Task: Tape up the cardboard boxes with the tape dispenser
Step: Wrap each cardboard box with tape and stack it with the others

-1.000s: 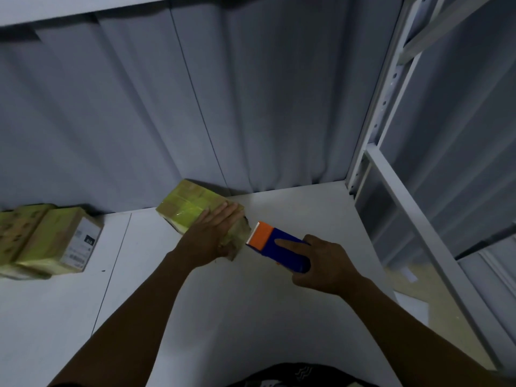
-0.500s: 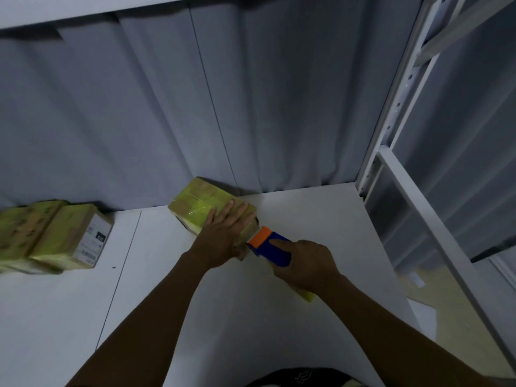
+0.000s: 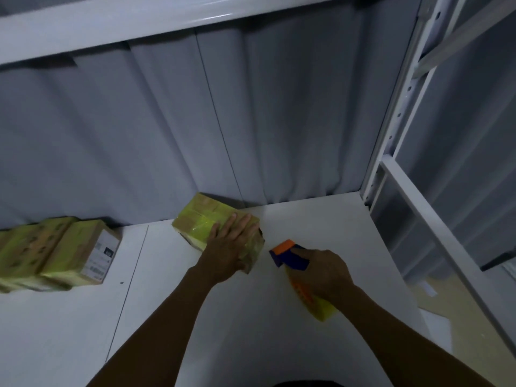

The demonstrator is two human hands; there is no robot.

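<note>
So the box (image 3: 199,216) we're taping sits right under our left hand (image 3: 231,244), which lies flat on top with straight fingers and presses it down onto the shelf board (image 3: 321,219). It looks small and light. It's cardboard, but mostly covered in shiny yellow tape, so we'd guess it's a bit slick and will skate if we don't keep weight on it. The end nearest our wrist looks crumpled, so a palm on the top face seems a better hold than squeezing the sides.

The tape dispenser (image 3: 293,259) is just to the right of that hand, with our right hand (image 3: 326,277) wrapped around it. It's hard plastic with the orange nose pointing at the box, and the yellow roll sticks out below the wrist.

Compared with half a second ago, the nose was up against the box's near end and now there's a clear gap, so it has pulled back. The left hand hasn't budged.

The other boxes (image 3: 69,252) sit well off to the left of the left hand.
</note>
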